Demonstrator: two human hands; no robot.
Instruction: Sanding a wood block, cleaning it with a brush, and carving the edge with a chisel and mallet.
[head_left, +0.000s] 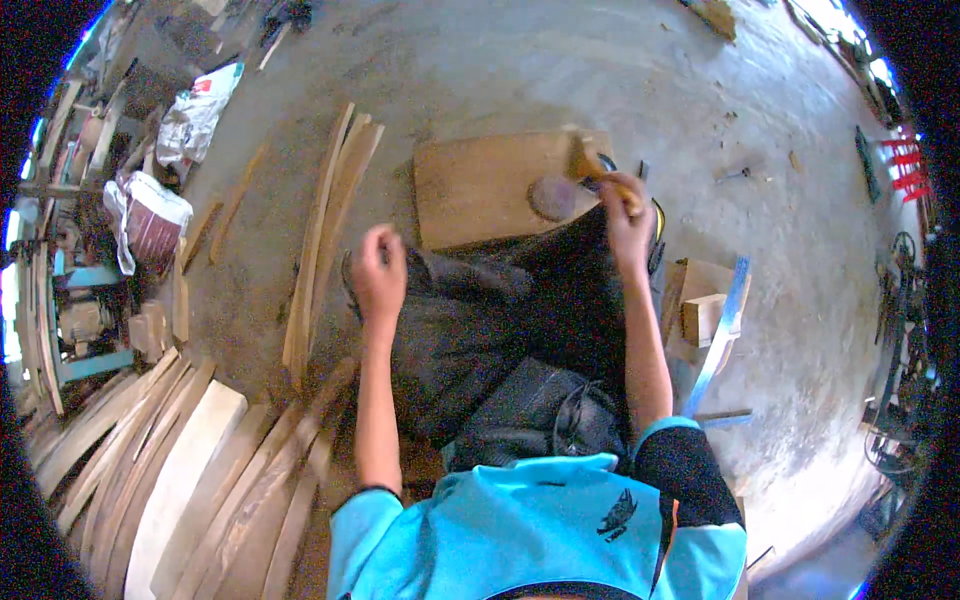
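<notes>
A light brown wooden board lies in front of my dark-trousered legs. On its right part rests a round greyish-brown disc. My right hand is closed round the yellow-orange handle of a tool, above the board's right end. Motion blurs the tool's far end, so its exact kind is unclear. To the left of the board, my left hand hovers with its fingers curled together. Whatever those fingers pinch, if anything, is hidden.
Long wooden strips lie on the floor at left, with curved planks stacked nearer. Right of my legs are a small wood block and a blue metal strip. Sacks stand by a blue-framed machine.
</notes>
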